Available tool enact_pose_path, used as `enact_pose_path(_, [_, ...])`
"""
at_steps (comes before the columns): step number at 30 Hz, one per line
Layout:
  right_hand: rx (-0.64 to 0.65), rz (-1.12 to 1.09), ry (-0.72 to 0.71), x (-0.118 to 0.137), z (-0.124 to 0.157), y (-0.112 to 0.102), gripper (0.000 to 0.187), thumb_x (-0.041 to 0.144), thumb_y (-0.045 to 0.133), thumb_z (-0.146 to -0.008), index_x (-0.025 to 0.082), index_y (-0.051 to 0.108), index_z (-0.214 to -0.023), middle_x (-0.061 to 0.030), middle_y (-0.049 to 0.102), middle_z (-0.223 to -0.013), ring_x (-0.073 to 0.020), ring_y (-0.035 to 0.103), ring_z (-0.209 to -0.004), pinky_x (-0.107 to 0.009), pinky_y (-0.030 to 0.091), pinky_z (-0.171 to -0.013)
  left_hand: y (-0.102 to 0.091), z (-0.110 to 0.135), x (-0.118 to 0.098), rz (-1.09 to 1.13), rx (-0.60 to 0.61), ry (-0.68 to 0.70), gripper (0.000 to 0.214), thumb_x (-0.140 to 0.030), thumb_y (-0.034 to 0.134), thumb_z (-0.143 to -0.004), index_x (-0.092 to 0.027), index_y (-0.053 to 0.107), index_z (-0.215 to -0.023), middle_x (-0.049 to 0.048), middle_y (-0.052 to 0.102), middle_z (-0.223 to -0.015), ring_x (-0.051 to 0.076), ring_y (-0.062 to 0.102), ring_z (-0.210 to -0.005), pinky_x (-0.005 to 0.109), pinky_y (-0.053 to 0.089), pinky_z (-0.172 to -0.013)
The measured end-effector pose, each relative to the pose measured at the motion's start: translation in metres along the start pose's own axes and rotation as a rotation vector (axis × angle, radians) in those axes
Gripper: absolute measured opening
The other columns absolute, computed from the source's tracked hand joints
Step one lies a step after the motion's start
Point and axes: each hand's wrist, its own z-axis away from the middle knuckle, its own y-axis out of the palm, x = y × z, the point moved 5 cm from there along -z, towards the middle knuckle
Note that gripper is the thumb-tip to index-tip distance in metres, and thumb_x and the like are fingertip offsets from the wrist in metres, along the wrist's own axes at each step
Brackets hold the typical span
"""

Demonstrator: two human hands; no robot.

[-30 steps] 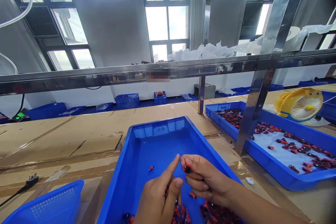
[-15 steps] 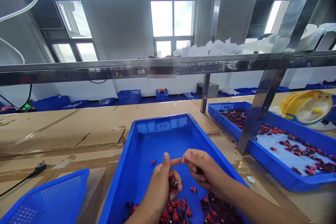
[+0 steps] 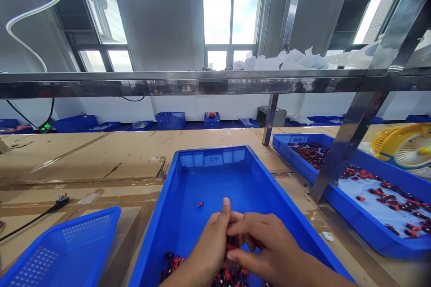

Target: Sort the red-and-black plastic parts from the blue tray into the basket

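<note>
My left hand [image 3: 213,237] is closed, thumb up, around several small red-and-black pieces [image 3: 232,242] over the near part of a long blue tray [image 3: 183,188]. Against it rests my right hand [image 3: 266,242], its thumb and curled fingers closing on the pieces at the left palm. The hands hide part of what they hold. Below them a heap of similar red-and-black pieces [image 3: 230,276] lies in the tray, partly covered by my wrists. One loose piece [image 3: 200,204] sits alone on the tray floor, left of my hands.
A perforated blue basket [image 3: 67,251] stands at left, near a black plug [image 3: 59,202]. At right, a second blue tray [image 3: 370,228] holds many red-and-black pieces, behind a slanting metal post [image 3: 350,139]. A yellow fan [image 3: 404,143] stands beyond. A metal rail [image 3: 151,85] crosses ahead.
My right hand has moved down from the left fingertip to the pieces held in the left palm. The view has shifted slightly, moving the surroundings rightward.
</note>
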Motion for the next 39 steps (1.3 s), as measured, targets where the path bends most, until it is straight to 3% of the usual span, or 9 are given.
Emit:
enact_pose_path(8, [-0.101,0.143,-0.154,0.019,0.0,-0.006,0.018,0.037,0.071,-0.085,0.021,0.065,-0.092,0.0036,0.062,-0.063,-0.0107,0.055,-0.052,-0.024,0.032,-0.053,-0.006,-0.004,0.003,-0.055,-0.037,0.098,0.064,-0.074,0.031,-0.087,-0.019,0.05,-0.061,-0.0018,0.05,-0.053,0.014,0.046,-0.057,0.024,0.035,-0.057])
enact_pose_path(13, [-0.199,0.195,-0.19,0.027,0.001,-0.013,0.015,0.032,0.071,-0.084,0.02,0.062,-0.085,0.0052,0.06,-0.059,-0.0095,0.054,-0.049,-0.024,0.032,-0.052,-0.005,-0.006,0.006,0.026,-0.014,-0.034,0.064,-0.074,0.027,-0.086,-0.019,0.039,-0.055,-0.0019,0.044,-0.049,0.01,0.036,-0.047,0.02,0.023,-0.043])
enact_pose_path(16, [-0.245,0.239,-0.223,0.03,0.002,-0.016,0.011,0.026,0.07,-0.083,0.02,0.061,-0.084,0.0049,0.062,-0.06,-0.0095,0.054,-0.05,-0.023,0.032,-0.052,-0.001,-0.004,0.008,0.185,0.077,-0.214,0.06,-0.072,0.02,-0.086,-0.021,0.042,-0.063,-0.0015,0.046,-0.05,0.008,0.027,-0.037,0.02,0.01,-0.037])
enact_pose_path(19, [-0.244,0.273,-0.21,0.029,0.001,-0.018,0.009,0.023,0.069,-0.083,0.02,0.061,-0.082,0.0045,0.063,-0.062,-0.0098,0.056,-0.052,-0.024,0.033,-0.052,-0.001,-0.002,0.006,0.246,0.155,-0.278,0.048,-0.061,0.015,-0.087,-0.023,0.043,-0.075,-0.0035,0.044,-0.05,0.007,0.021,-0.033,0.019,0.007,-0.037])
enact_pose_path(23, [-0.228,0.286,-0.146,0.022,-0.001,-0.021,0.012,0.027,0.072,-0.082,0.02,0.062,-0.082,0.0043,0.061,-0.063,-0.0099,0.055,-0.052,-0.024,0.033,-0.053,-0.005,0.001,0.004,0.265,0.165,-0.309,0.028,-0.047,0.025,-0.085,-0.024,0.04,-0.083,-0.0048,0.041,-0.054,0.006,0.021,-0.034,0.017,0.005,-0.039])
enact_pose_path(26, [-0.245,0.268,-0.123,0.02,-0.002,-0.028,0.013,0.027,0.073,-0.081,0.019,0.062,-0.083,0.0039,0.059,-0.062,-0.0099,0.052,-0.051,-0.024,0.033,-0.052,-0.004,0.003,0.0,0.257,0.131,-0.255,0.027,-0.05,0.042,-0.085,-0.023,0.041,-0.087,-0.0066,0.039,-0.059,0.003,0.023,-0.038,0.016,0.007,-0.04])
enact_pose_path(30, [-0.29,0.068,0.047,0.011,-0.002,-0.041,0.016,0.032,0.072,-0.082,0.019,0.064,-0.081,0.0049,0.053,-0.057,-0.0092,0.045,-0.048,-0.022,0.033,-0.047,-0.002,0.004,-0.008,0.3,0.085,-0.118,0.046,-0.061,0.063,-0.079,-0.02,0.046,-0.088,-0.0074,0.037,-0.065,0.001,0.026,-0.044,0.015,0.008,-0.041])
enact_pose_path(36, [-0.336,-0.353,0.293,-0.018,-0.007,-0.051,0.024,0.038,0.072,-0.081,0.018,0.061,-0.075,0.0061,0.044,-0.055,-0.0087,0.039,-0.049,-0.021,0.033,-0.047,-0.001,0.003,-0.012,0.512,0.129,-0.114,0.057,-0.066,0.072,-0.07,-0.018,0.044,-0.08,-0.0088,0.034,-0.066,-0.001,0.023,-0.043,0.014,0.007,-0.038])
enact_pose_path(39, [-0.25,-0.806,0.472,-0.039,-0.01,-0.043,0.032,0.048,0.062,-0.086,0.02,0.054,-0.074,0.0061,0.041,-0.058,-0.0072,0.03,-0.044,-0.018,0.024,-0.036,-0.001,0.003,-0.014,0.559,0.142,-0.097,0.058,-0.067,0.072,-0.069,-0.018,0.04,-0.076,-0.0092,0.033,-0.064,-0.001,0.022,-0.041,0.014,0.007,-0.037])
